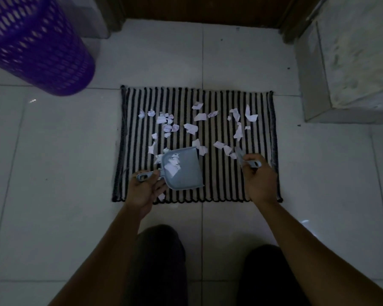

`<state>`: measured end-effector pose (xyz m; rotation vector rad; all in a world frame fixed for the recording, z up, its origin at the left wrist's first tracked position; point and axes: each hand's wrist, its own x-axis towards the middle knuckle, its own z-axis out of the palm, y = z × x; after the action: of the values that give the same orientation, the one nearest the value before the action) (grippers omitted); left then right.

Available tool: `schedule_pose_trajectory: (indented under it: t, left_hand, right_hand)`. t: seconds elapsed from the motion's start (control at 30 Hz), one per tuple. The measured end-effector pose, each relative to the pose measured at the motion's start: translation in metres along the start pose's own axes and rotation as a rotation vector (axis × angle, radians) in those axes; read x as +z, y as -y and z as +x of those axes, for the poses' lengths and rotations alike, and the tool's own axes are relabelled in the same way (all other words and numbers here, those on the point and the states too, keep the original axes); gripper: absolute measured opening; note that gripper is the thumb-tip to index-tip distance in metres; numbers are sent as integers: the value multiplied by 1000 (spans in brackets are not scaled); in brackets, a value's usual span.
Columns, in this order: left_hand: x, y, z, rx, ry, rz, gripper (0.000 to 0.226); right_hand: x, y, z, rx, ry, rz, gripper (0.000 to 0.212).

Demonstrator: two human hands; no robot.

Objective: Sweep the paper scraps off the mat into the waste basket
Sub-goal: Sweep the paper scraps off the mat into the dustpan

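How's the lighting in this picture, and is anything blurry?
Head view: dim and underexposed throughout; the purple waste basket is motion-blurred; the brush in the right hand is smeared; small glints mark the floor tiles; the paper scraps on the striped mat show clearly.

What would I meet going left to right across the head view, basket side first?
The basket → left hand → dustpan → right hand, gripping the brush → stone ledge.

Dim light. Pale glossy floor tiles (53,151); dark wooden door (203,7) ahead; marble-like block (352,51) right.
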<state>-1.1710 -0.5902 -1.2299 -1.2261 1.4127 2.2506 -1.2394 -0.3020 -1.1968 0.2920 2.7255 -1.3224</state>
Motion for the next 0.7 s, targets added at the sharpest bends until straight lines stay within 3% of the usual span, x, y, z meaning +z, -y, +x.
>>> schedule_pose_trajectory:
  t: [0.13, 0.3, 0.4, 0.5, 0.57, 0.7]
  left_hand:
    - [0, 6, -2, 24, 8, 55, 22]
    - [43, 19, 3, 38, 78, 30, 20]
    - [72, 33, 4, -14, 15, -19, 16]
    - [89, 49, 1, -82, -52, -55, 6]
    - [95, 57, 2, -89, -83, -52, 11]
    - [103, 61, -5, -66, -142, -41, 4]
  right_hand:
    - [18, 8, -11, -98, 113, -92, 14]
    - [11, 14, -2, -68, 6, 18, 14]
    - [-7, 7, 12, -45, 11, -7, 18]
    - [-15, -5, 20, -9, 150, -78, 22]
    - [-17, -11, 20, 20, 244, -89, 19]
    - [-33, -18, 24, 15, 145, 18, 17]
